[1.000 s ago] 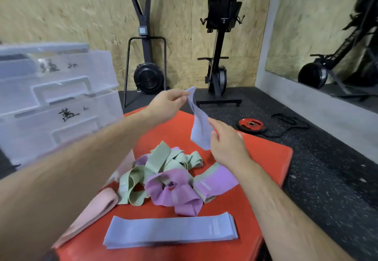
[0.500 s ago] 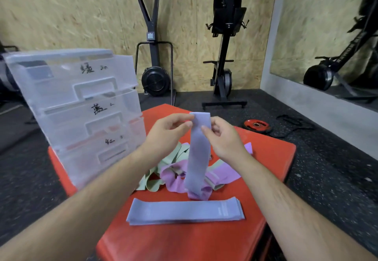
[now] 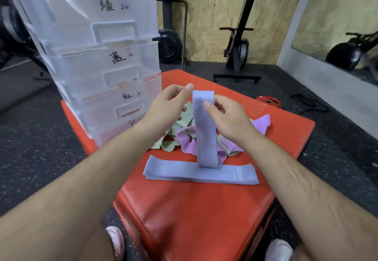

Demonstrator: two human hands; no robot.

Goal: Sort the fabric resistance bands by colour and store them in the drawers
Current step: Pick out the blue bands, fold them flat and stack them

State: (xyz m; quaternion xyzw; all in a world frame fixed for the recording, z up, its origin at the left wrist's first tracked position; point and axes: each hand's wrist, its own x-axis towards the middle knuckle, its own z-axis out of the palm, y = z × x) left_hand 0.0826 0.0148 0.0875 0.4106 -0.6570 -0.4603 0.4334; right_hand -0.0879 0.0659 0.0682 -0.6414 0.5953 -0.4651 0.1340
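Two hands are holding one periwinkle-blue fabric band [image 3: 204, 133] upright above the red padded worktop [image 3: 194, 209]. The left hand [image 3: 165, 105] is pinching the band's top left corner between thumb and forefinger. The right hand [image 3: 229, 117] is gripping the band just below its top edge, with the thumb pressing on the front face and the other fingers [image 3: 219, 100] curling behind it.

The band is hanging as a flat, doubled strip with a matte woven surface and a square top edge. Its rounded lower fold is reaching down onto a stack of blue bands [image 3: 173, 170] of the same colour. That stack is lying flat near the front of the worktop, with its edges neatly lined up and a faint printed patch showing at its right end.

Behind the held band, sage-green bands [image 3: 169, 144] and lilac-purple bands [image 3: 262, 123] are lying tangled in a loose heap. A clear plastic drawer unit [image 3: 92, 56] is standing on the worktop's left corner, with each drawer front carrying a handwritten black label.
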